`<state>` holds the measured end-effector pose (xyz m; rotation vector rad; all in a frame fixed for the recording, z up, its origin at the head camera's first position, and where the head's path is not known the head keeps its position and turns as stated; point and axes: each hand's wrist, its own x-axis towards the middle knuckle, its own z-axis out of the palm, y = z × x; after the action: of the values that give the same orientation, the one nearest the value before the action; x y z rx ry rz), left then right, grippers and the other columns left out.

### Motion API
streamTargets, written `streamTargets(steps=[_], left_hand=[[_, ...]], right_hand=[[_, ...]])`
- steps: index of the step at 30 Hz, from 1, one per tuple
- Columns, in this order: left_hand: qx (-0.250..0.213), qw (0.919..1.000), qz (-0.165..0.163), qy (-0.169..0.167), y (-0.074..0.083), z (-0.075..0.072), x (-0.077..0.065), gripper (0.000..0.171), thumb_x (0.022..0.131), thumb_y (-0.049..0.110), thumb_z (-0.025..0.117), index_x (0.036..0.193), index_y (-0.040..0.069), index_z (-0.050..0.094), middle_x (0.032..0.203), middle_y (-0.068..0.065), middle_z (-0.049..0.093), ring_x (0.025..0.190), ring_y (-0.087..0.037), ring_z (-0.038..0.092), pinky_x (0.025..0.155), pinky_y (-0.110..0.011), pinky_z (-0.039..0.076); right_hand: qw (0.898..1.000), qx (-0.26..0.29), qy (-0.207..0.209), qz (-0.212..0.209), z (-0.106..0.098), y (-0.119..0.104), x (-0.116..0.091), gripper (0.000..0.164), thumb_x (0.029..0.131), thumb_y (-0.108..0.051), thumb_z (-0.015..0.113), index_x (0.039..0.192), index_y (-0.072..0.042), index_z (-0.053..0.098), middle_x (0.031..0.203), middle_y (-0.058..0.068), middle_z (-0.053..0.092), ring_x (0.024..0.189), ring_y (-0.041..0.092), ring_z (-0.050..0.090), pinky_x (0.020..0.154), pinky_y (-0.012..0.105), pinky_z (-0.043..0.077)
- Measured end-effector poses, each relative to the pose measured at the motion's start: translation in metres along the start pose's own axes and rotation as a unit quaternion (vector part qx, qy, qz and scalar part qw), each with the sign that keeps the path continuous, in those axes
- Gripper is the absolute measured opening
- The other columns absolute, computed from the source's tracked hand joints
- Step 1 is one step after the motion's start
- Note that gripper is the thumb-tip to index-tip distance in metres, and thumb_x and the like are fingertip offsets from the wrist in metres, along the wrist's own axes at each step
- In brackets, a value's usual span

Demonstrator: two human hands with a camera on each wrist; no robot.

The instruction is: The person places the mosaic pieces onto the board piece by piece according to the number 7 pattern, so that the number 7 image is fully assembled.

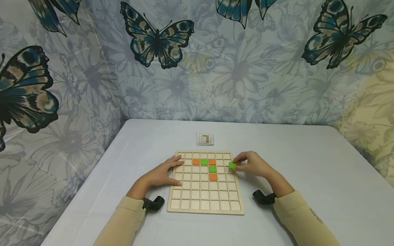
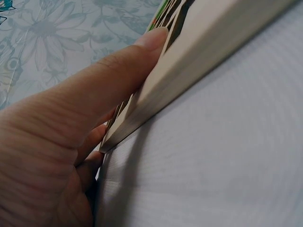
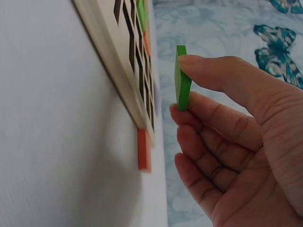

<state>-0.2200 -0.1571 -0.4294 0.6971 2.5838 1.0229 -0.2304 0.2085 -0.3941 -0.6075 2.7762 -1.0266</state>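
A wooden grid board (image 1: 205, 207) lies flat on the table. Three orange tiles and two green tiles sit in its squares, among them an orange tile (image 1: 213, 176) and a green tile (image 1: 204, 161). My left hand (image 1: 161, 173) rests on the board's left edge, thumb (image 2: 113, 71) on top of the frame and fingers farther along. Between thumb and fingertips my right hand (image 1: 257, 164) pinches another green tile (image 3: 183, 80), held above the board's upper right edge. Seen from the right wrist, a loose orange tile (image 3: 143, 150) lies by the board's edge; the hand hides it from the head camera.
A small pattern card (image 1: 205, 139) with a printed grid and coloured squares lies behind the board. White cloth covers the table (image 1: 92, 212). A butterfly-patterned curtain (image 1: 184, 92) hangs behind and at the left. Each wrist wears a black device (image 1: 154, 203).
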Motion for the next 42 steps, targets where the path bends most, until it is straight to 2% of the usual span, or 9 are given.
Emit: streamTargets(steps=[8,12,19,25,30,33,42], left_hand=[[-0.002,1.0,0.0,-0.003,0.002,-0.001,0.0,0.086,0.069,0.038,0.081,0.142,0.015,0.041,0.157,-0.001,0.017,0.146,-0.03,0.004,0.114,-0.057,0.012],[-0.001,1.0,0.0,-0.004,0.003,-0.001,0.0,0.085,0.069,0.038,0.081,0.142,0.016,0.041,0.157,-0.001,0.017,0.146,-0.03,0.004,0.114,-0.057,0.012],[0.001,1.0,-0.003,-0.005,0.005,-0.002,-0.001,0.086,0.07,0.039,0.08,0.142,0.016,0.041,0.157,-0.001,0.017,0.146,-0.03,0.004,0.114,-0.057,0.012],[0.004,1.0,-0.002,-0.004,0.003,-0.001,0.0,0.085,0.07,0.039,0.08,0.142,0.016,0.041,0.157,-0.001,0.017,0.146,-0.03,0.005,0.114,-0.057,0.012],[0.004,1.0,-0.004,-0.002,0.001,-0.001,0.0,0.085,0.069,0.039,0.08,0.142,0.017,0.041,0.157,0.0,0.017,0.146,-0.03,0.005,0.114,-0.057,0.012],[0.006,1.0,-0.006,-0.002,0.001,0.0,0.0,0.086,0.069,0.04,0.08,0.142,0.018,0.041,0.157,0.0,0.017,0.146,-0.029,0.004,0.114,-0.057,0.012],[0.002,1.0,0.0,-0.002,0.0,0.0,0.0,0.086,0.069,0.039,0.08,0.142,0.016,0.041,0.157,-0.001,0.017,0.146,-0.031,0.005,0.114,-0.057,0.012]], right_hand=[[0.999,0.011,-0.023,-0.029,0.009,-0.014,-0.002,0.019,0.077,-0.016,0.075,0.092,-0.006,0.069,0.094,0.003,0.068,0.089,0.021,0.058,0.084,0.042,0.047],[0.998,0.008,-0.039,-0.045,0.014,-0.021,-0.004,0.019,0.077,-0.016,0.075,0.093,-0.007,0.069,0.094,0.002,0.068,0.091,0.022,0.06,0.087,0.044,0.048],[0.997,0.0,-0.048,-0.062,0.021,-0.032,-0.006,0.022,0.075,-0.021,0.077,0.091,-0.009,0.068,0.092,0.0,0.068,0.088,0.019,0.059,0.079,0.035,0.049],[0.995,0.005,-0.056,-0.078,0.029,-0.038,-0.007,0.018,0.075,-0.019,0.077,0.089,-0.01,0.069,0.092,-0.002,0.067,0.09,0.016,0.06,0.081,0.032,0.052],[0.995,0.012,-0.077,-0.067,0.033,-0.044,-0.009,0.019,0.075,-0.02,0.077,0.09,-0.012,0.068,0.093,-0.004,0.065,0.093,0.016,0.06,0.083,0.034,0.052],[0.994,0.002,-0.08,-0.068,0.036,-0.047,-0.01,0.02,0.075,-0.021,0.077,0.09,-0.012,0.068,0.092,-0.005,0.065,0.092,0.016,0.059,0.082,0.033,0.051],[0.991,-0.033,-0.078,-0.105,0.043,-0.052,-0.011,0.015,0.074,-0.019,0.077,0.086,-0.014,0.069,0.088,-0.007,0.064,0.084,0.012,0.055,0.074,0.025,0.049]])
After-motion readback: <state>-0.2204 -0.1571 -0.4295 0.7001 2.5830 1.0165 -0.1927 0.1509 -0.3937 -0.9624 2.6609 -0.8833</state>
